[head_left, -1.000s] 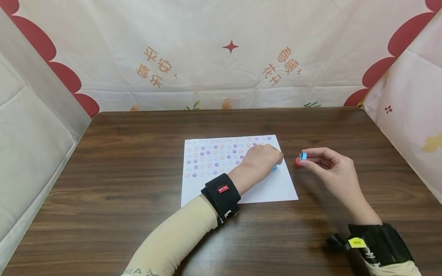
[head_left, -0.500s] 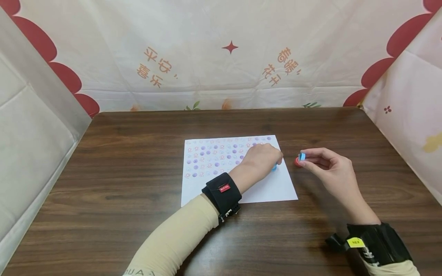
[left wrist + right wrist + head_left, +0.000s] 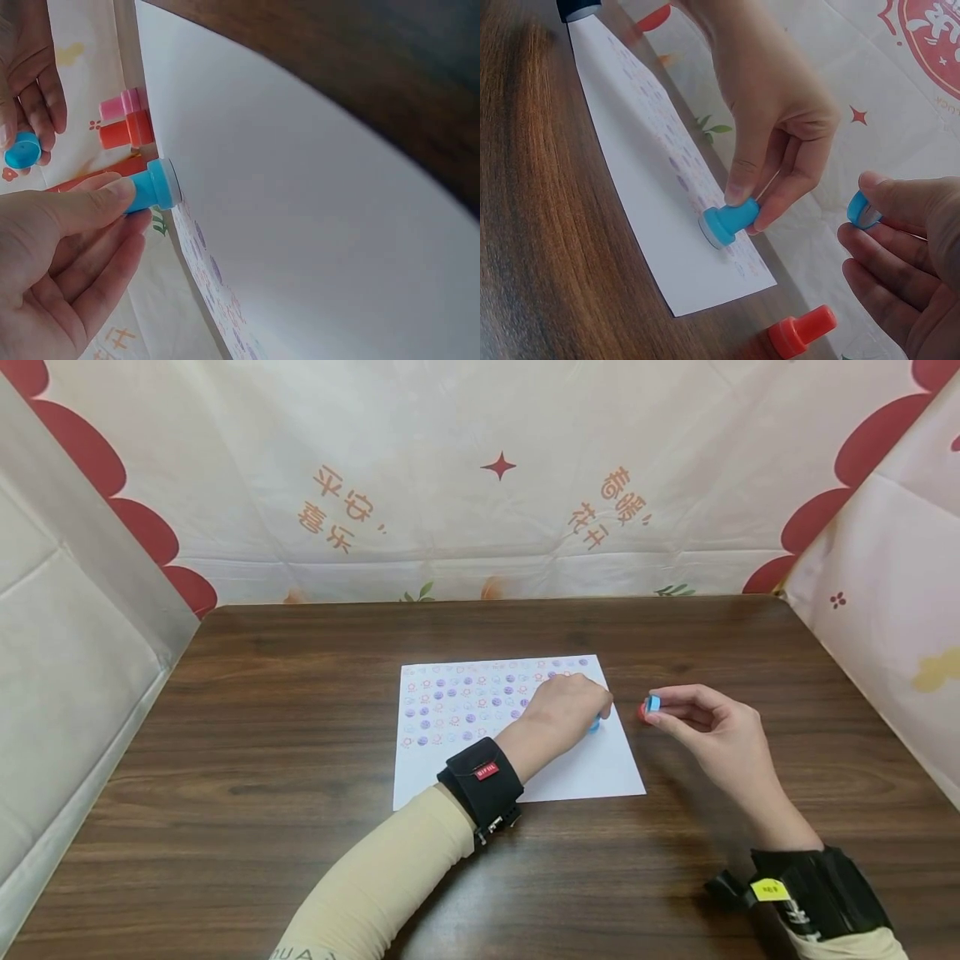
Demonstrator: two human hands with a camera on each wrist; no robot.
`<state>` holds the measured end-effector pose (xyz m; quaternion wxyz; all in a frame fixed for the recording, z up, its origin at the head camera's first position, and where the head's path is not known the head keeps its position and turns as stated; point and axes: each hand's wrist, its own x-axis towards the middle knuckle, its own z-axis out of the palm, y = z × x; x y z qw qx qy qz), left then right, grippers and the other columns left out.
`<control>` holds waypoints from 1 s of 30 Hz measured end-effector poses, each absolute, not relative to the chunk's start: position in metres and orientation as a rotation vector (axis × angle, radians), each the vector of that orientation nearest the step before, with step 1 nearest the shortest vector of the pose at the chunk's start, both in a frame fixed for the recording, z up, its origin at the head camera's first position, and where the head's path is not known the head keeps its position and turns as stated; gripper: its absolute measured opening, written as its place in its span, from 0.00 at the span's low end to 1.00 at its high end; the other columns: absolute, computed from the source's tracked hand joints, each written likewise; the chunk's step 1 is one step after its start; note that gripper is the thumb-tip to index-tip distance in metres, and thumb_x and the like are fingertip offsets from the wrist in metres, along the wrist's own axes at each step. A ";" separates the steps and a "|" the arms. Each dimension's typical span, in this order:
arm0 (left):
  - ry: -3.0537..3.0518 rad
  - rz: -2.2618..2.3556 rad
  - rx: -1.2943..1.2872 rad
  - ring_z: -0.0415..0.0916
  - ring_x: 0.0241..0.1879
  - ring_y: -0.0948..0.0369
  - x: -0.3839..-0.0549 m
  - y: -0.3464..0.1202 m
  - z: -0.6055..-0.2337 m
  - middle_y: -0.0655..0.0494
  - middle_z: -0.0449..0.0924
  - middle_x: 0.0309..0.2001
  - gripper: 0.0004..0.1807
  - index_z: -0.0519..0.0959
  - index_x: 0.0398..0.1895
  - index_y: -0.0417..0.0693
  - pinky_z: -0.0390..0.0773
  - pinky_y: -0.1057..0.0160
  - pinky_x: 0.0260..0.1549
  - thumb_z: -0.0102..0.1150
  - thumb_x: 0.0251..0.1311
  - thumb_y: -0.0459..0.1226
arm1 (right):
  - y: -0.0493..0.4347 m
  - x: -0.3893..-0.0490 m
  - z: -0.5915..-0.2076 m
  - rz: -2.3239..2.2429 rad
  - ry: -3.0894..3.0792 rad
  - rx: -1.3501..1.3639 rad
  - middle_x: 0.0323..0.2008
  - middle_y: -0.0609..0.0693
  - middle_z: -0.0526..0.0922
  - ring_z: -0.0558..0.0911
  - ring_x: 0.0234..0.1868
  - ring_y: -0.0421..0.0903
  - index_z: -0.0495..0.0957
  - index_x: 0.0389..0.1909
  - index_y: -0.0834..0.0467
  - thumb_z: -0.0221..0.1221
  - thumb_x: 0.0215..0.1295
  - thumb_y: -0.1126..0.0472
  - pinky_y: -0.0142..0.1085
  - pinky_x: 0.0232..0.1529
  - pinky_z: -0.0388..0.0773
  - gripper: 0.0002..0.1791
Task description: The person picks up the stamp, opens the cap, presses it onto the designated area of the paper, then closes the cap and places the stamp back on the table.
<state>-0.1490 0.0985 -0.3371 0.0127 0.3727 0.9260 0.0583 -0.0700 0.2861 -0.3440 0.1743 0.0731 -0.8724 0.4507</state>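
Note:
My left hand [image 3: 566, 706] reaches over a white sheet of paper [image 3: 585, 772] and pinches a blue stamp [image 3: 731, 223] between thumb and fingers. The stamp's pale face is down at the paper, beside rows of small purple, red and light blue prints. Off the sheet's right edge, my right hand [image 3: 723, 735] pinches a small round blue cap [image 3: 864, 211] by its rim, held above the table. In the left wrist view the cap's hollow side shows. Just behind the cap, a red stamp [image 3: 802, 331] stands on the table.
A pink stamp [image 3: 120, 105] stands beside the red one, seen in the left wrist view. The brown wooden table [image 3: 262, 710] extends around the paper. A pale printed cloth [image 3: 450, 510] hangs behind the table's far edge and along both sides.
Both hands keep nearly the same places, with the blue stamp still at the paper. The cap in my right hand has turned slightly. The head view has shifted a little.

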 end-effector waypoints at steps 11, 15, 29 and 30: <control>2.888 0.181 1.162 0.81 0.47 0.68 -0.150 0.098 -0.338 0.66 0.85 0.51 0.14 0.84 0.52 0.62 0.80 0.71 0.48 0.64 0.65 0.38 | 0.286 -0.073 -0.348 1.294 -2.452 0.209 0.34 0.28 0.86 0.85 0.34 0.27 0.83 0.48 0.62 0.68 0.59 0.70 0.18 0.37 0.80 0.15; 2.885 0.170 1.148 0.81 0.48 0.68 -0.150 0.099 -0.338 0.67 0.85 0.52 0.14 0.84 0.52 0.63 0.80 0.71 0.48 0.64 0.65 0.38 | 0.285 -0.074 -0.348 1.289 -2.456 0.204 0.34 0.27 0.85 0.85 0.34 0.26 0.83 0.47 0.62 0.68 0.59 0.70 0.18 0.37 0.80 0.15; 2.891 0.169 1.151 0.81 0.47 0.68 -0.149 0.098 -0.338 0.66 0.85 0.52 0.14 0.84 0.53 0.63 0.80 0.71 0.48 0.64 0.65 0.38 | 0.287 -0.072 -0.349 1.292 -2.464 0.192 0.35 0.26 0.85 0.85 0.35 0.26 0.83 0.48 0.62 0.68 0.60 0.69 0.18 0.37 0.79 0.14; 2.893 0.169 1.152 0.81 0.47 0.68 -0.149 0.098 -0.338 0.66 0.85 0.52 0.14 0.84 0.53 0.63 0.80 0.71 0.48 0.64 0.65 0.38 | 0.287 -0.071 -0.349 1.294 -2.464 0.194 0.35 0.26 0.85 0.85 0.35 0.26 0.83 0.48 0.62 0.68 0.60 0.69 0.18 0.37 0.79 0.14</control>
